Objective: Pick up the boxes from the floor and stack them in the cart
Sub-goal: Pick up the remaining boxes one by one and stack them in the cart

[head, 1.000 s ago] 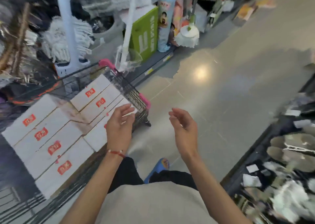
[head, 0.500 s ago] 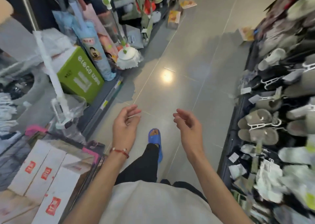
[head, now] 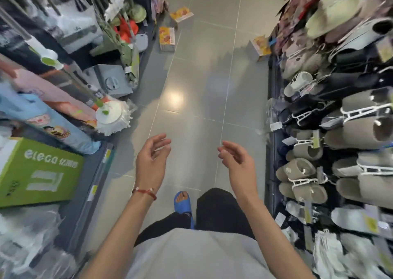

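After swinging off cart, now out of view, faces down aisle floor [head: 202, 83], so likely starts next fetch. Holds nothing: left hand [head: 152, 161] and right hand [head: 239, 164] raised apart, fingers loosely curled. Spots three boxes [head: 167, 39] lying well ahead, two left, one right, far beyond either hand.

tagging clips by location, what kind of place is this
Probably a household-goods shop aisle: tagged slippers hang in rows on the right, while a mop and a green box stand among stock on the left.
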### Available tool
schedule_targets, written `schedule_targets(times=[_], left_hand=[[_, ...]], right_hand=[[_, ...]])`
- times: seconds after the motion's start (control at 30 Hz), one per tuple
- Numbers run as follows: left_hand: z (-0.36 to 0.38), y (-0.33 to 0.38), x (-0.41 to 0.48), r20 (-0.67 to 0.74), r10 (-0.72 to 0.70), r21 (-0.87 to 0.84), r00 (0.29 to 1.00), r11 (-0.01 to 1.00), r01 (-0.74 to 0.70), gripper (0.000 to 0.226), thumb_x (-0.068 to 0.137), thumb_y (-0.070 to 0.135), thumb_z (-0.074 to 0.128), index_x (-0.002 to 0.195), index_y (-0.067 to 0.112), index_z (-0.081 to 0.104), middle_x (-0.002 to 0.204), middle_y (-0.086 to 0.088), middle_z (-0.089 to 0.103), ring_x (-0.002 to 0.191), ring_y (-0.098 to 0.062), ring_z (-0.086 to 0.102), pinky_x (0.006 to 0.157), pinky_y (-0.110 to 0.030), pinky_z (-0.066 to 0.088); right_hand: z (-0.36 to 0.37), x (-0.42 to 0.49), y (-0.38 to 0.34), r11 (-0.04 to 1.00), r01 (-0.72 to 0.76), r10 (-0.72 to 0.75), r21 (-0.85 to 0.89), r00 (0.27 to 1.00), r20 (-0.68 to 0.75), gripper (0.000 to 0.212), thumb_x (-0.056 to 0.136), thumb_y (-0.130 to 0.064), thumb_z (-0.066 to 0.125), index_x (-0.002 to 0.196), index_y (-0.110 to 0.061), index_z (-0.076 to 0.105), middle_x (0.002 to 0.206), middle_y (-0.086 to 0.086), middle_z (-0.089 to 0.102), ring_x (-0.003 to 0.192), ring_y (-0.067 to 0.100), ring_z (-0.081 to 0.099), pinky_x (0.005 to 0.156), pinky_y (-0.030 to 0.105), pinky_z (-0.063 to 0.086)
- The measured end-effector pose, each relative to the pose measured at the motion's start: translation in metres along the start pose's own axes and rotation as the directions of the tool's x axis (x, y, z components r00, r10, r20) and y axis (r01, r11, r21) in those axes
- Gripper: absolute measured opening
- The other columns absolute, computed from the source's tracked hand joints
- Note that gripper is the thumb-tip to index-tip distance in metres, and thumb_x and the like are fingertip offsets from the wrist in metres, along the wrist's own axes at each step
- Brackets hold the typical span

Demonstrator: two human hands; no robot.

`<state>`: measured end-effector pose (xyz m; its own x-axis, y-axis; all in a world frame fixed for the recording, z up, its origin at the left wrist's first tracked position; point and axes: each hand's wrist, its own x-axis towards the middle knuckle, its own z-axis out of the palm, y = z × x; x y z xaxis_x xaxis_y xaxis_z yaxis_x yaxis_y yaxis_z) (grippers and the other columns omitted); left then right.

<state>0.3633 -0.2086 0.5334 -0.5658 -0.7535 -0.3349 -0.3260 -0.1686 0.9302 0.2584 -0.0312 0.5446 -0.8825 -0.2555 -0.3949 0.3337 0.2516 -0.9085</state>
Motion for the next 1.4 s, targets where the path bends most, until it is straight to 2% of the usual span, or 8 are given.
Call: schedule_targets(times=[0.17,0.37,0.57,0.73,0.87,1.0,1.2,1.4], left_hand=[[0.022,0.030,0.092,0.015,0.007,0.027,1.000,1.000,-0.008,0.030,0.093,0.002,0.064,0.119,0.017,0.065,0.112,0.000,0.073,0.107,-0.016,0.068,0.102,-0.045,0.051],[0.065,0.076,0.221,0.028,0.017,0.040,0.999,0.999,-0.018,0.030,0.093,0.000,0.062,0.114,0.020,0.065,0.109,0.002,0.072,0.099,-0.007,0.067,0.100,-0.040,0.052],[0.117,0.137,0.353,0.034,-0.033,0.047,0.999,0.998,0.032,0.029,0.093,0.003,0.063,0.111,0.027,0.065,0.110,0.004,0.072,0.108,-0.016,0.067,0.101,-0.042,0.051],[0.148,0.184,0.449,0.024,-0.028,-0.011,0.999,1.000,0.028,0.028,0.096,0.006,0.060,0.107,0.032,0.064,0.111,0.004,0.071,0.110,-0.021,0.067,0.098,-0.037,0.051],[0.165,0.211,0.540,0.019,-0.040,-0.031,0.999,0.999,0.041,0.027,0.096,0.005,0.058,0.110,0.028,0.063,0.111,0.003,0.071,0.110,-0.020,0.066,0.093,-0.031,0.051],[0.177,0.235,0.642,-0.011,-0.048,-0.038,0.999,0.998,0.048,0.026,0.096,0.004,0.059,0.113,0.023,0.064,0.110,0.002,0.071,0.109,-0.017,0.066,0.098,-0.036,0.051],[0.187,0.285,0.782,-0.046,-0.082,-0.070,0.996,0.994,0.079,0.025,0.095,0.009,0.061,0.104,0.032,0.065,0.110,0.005,0.072,0.109,-0.016,0.066,0.098,-0.039,0.051],[0.206,0.330,0.892,-0.075,-0.095,-0.075,0.993,0.993,0.090,0.027,0.095,0.004,0.060,0.105,0.029,0.065,0.111,0.000,0.071,0.109,-0.018,0.066,0.098,-0.034,0.051]], right_hand=[[0.027,0.082,-0.028,0.998,-0.033,0.033,0.054,0.999,0.007,0.025,0.098,-0.003,0.064,0.114,-0.021,0.073,0.107,0.003,0.076,0.100,0.012,0.069,0.080,0.020,0.057],[0.061,0.214,-0.070,0.992,-0.076,0.075,0.103,0.997,0.009,0.023,0.098,-0.003,0.065,0.110,-0.022,0.073,0.109,0.008,0.076,0.097,0.010,0.070,0.081,0.019,0.054],[0.088,0.352,-0.136,0.993,-0.108,0.107,0.050,0.994,0.034,0.023,0.099,-0.010,0.065,0.112,-0.027,0.073,0.112,0.003,0.076,0.106,0.013,0.070,0.093,0.027,0.055],[0.116,0.456,-0.195,0.995,-0.096,0.098,-0.023,0.991,0.090,0.023,0.098,-0.013,0.066,0.110,-0.031,0.072,0.114,-0.001,0.076,0.110,0.013,0.070,0.094,0.029,0.053],[0.150,0.542,-0.242,0.995,-0.092,0.094,-0.029,0.989,0.112,0.023,0.099,-0.011,0.064,0.109,-0.031,0.072,0.113,0.000,0.076,0.103,0.008,0.071,0.095,0.028,0.054],[0.195,0.636,-0.280,0.996,-0.077,0.083,-0.050,0.988,0.131,0.024,0.099,-0.010,0.063,0.110,-0.029,0.071,0.111,0.000,0.076,0.103,0.008,0.072,0.095,0.028,0.054],[0.260,0.753,-0.346,0.992,-0.073,0.089,-0.099,0.983,0.159,0.022,0.099,-0.013,0.064,0.109,-0.032,0.072,0.112,0.000,0.076,0.109,0.016,0.070,0.100,0.034,0.055],[0.299,0.854,-0.402,0.991,-0.027,0.055,-0.131,0.976,0.209,0.018,0.101,-0.021,0.065,0.113,-0.032,0.071,0.115,-0.001,0.074,0.111,0.017,0.069,0.099,0.035,0.055]])
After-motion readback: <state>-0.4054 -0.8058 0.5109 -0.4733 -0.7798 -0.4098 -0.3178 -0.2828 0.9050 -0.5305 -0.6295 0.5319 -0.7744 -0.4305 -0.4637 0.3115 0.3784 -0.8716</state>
